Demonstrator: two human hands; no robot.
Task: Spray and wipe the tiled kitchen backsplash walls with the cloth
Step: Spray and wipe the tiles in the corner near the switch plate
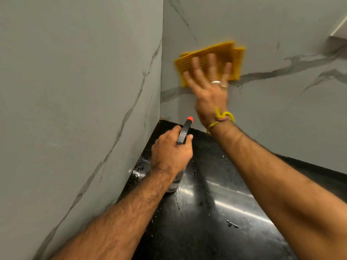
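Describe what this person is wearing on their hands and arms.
Both forearms are bare, with no sleeves in view. The right hand wears two silver-coloured rings, and a yellow thread band is tied round its wrist. The left hand shows no ring or band.

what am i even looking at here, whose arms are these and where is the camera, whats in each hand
There is no machine here: these are a person's two bare arms, seen from a wide-angle camera worn on their head, looking forward and down. That is why the arms reach in from the bottom edge. It is the only view.

The right hand presses a folded yellow cloth flat against the grey marble-look wall tile, fingers spread; the blur suggests it is wiping. There are rings on its fingers and a yellow thread round the wrist.

The left hand grips a spray bottle with a black head and orange nozzle, pointing toward the corner.

Below is a shiny black countertop with water droplets on it.
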